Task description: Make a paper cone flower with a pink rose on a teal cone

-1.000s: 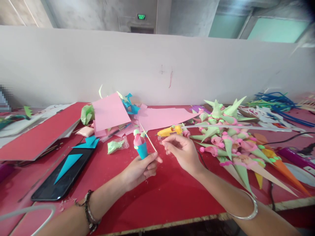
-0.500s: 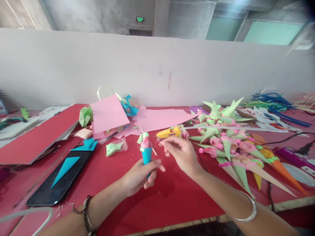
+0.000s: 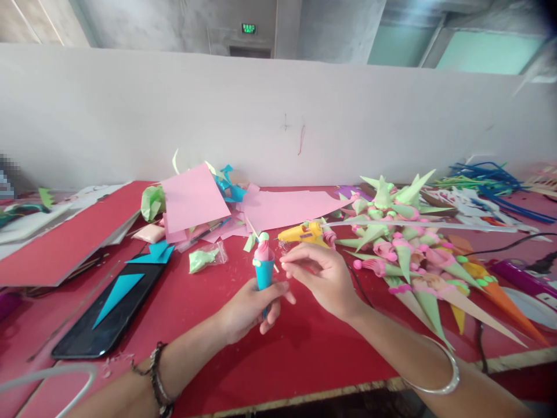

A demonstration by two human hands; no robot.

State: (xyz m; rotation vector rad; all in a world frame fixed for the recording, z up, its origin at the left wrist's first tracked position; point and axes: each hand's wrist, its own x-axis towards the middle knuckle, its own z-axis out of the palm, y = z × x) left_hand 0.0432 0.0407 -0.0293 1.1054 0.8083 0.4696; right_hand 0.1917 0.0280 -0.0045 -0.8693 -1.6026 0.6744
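A blue paper ice-cream cone point(image 3: 264, 274) stands nearly upright in my left hand point(image 3: 250, 310), whose thumb and fingers wrap round its lower part. Pink swirled clay point(image 3: 262, 251) fills its mouth, topped by a pale green ball point(image 3: 263, 237). Small pale green blobs point(image 3: 256, 263) sit on the rim's left side. Just right of the cone, apart from it, my right hand point(image 3: 324, 278) pinches thumb and forefinger together. A tiny pale spot shows at those fingertips, too small to name. Behind the right hand lies a yellow glue gun point(image 3: 300, 233).
Many finished paper cones point(image 3: 402, 255) are heaped on the right. To the left, a black phone point(image 3: 87, 331) carries blue paper pieces point(image 3: 117, 299). Pink sheets point(image 3: 195, 200) and a bag of green clay point(image 3: 204, 259) lie behind on the red table point(image 3: 261, 371).
The cone has turned and tilted slightly, showing more of its rim. My right fingertips are a little nearer to it. The whole view has shifted slightly.
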